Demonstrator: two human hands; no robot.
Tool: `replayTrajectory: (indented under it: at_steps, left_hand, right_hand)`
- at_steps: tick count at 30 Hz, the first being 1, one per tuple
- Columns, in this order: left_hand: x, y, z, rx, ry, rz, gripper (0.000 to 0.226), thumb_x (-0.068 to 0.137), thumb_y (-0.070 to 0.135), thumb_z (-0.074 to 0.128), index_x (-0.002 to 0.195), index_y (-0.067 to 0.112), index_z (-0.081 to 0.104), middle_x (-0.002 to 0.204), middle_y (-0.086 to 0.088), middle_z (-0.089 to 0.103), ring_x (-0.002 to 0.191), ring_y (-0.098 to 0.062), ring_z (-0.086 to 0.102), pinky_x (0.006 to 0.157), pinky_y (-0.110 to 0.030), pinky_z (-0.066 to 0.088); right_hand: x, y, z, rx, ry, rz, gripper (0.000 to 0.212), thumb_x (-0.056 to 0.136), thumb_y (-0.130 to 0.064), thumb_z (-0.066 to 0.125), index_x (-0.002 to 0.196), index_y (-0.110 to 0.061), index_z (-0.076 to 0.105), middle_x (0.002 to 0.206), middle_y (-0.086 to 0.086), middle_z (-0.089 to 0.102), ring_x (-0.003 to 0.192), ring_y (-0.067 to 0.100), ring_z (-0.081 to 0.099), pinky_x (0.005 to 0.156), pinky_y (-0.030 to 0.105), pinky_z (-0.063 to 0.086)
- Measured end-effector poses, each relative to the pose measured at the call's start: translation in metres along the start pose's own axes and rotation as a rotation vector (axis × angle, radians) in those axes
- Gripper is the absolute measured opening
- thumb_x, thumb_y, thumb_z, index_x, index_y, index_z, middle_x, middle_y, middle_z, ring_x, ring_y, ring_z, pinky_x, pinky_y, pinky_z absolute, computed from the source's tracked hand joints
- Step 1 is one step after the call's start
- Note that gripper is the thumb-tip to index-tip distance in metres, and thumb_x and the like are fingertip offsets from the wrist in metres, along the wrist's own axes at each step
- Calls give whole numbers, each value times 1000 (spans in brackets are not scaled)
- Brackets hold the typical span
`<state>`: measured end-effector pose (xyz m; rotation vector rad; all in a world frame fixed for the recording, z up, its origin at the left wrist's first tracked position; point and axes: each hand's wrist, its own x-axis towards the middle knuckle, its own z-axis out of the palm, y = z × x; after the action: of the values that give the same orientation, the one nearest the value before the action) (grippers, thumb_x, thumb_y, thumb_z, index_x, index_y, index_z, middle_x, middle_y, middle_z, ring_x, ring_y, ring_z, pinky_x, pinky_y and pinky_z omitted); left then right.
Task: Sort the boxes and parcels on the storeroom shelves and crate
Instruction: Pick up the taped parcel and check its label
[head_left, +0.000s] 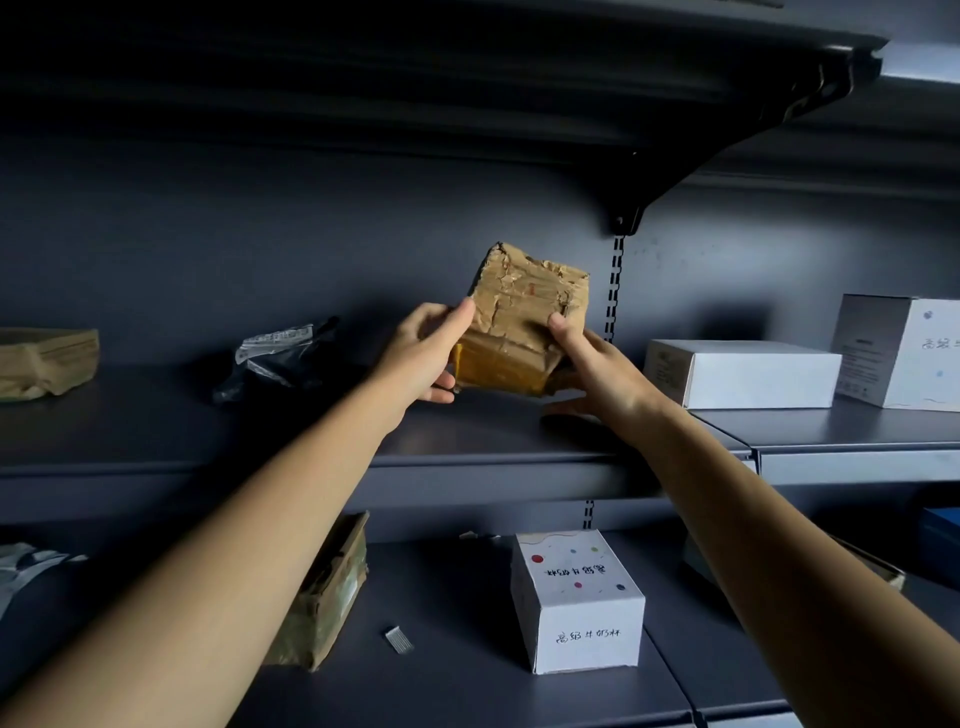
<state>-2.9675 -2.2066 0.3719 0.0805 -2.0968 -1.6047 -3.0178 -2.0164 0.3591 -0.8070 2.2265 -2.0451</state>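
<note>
Brown parcel is at frame centre, held in both hands over the middle shelf. Can't tell if its lower edge touches the shelf.

Parcel look:
- blocky, wrapped in tan tape or paper, heavily creased
- top edge ragged and torn
- lower band is yellower and glossier
- tilted, top leaning toward 1 o'clock

Hands:
- left hand grips the parcel's 8 o'clock side, thumb flat on the front face, fingers curled under
- right hand grips the 4 o'clock side, thumb on the front face, fingers hidden behind

Same shelf, relative to the parcel:
- 9 o'clock, near: crumpled black poly bag with a white label
- 9 o'clock, far, at the frame edge: another tan parcel
- 3 o'clock: flat white box, with a taller white box just beside it, further right

Lower shelf:
- 6 o'clock: white cube box with coloured dots and handwritten text
- 7 o'clock: taped brown carton, partly behind the left forearm
- between those two: a small staple strip

Black bracket at 1 o'clock carries the shelf above, and a slotted upright runs down just right of the parcel.
</note>
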Motion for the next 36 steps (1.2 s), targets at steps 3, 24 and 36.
replayTrajectory:
  at_steps: [3, 24, 36]
  left_hand:
    - [1, 2, 2, -47, 49, -31, 41, 91, 63, 47, 109, 27, 55, 95, -5, 61, 71, -17, 61, 69, -37, 60]
    - [11, -6, -9, -227, 24, -137, 26, 92, 38, 61, 112, 24, 58, 113, 0, 61, 111, -19, 56, 81, -35, 44]
    - [5, -7, -8, -301, 74, 41, 49, 84, 21, 74, 127, 9, 53, 123, -8, 58, 106, -21, 62, 82, -31, 57]
  right_hand:
    - [4, 0, -1, 124, 53, 61, 41, 94, -54, 50, 117, -22, 60, 109, 9, 68, 95, 28, 68, 73, 44, 59]
    - [9, 2, -7, 307, 74, 102, 38, 94, -54, 51, 106, -21, 63, 90, 2, 72, 81, 17, 71, 70, 42, 59]
    - [15, 6, -3, 261, 272, 117, 49, 98, -57, 37, 129, -20, 46, 129, 13, 52, 109, 33, 60, 68, 48, 59]
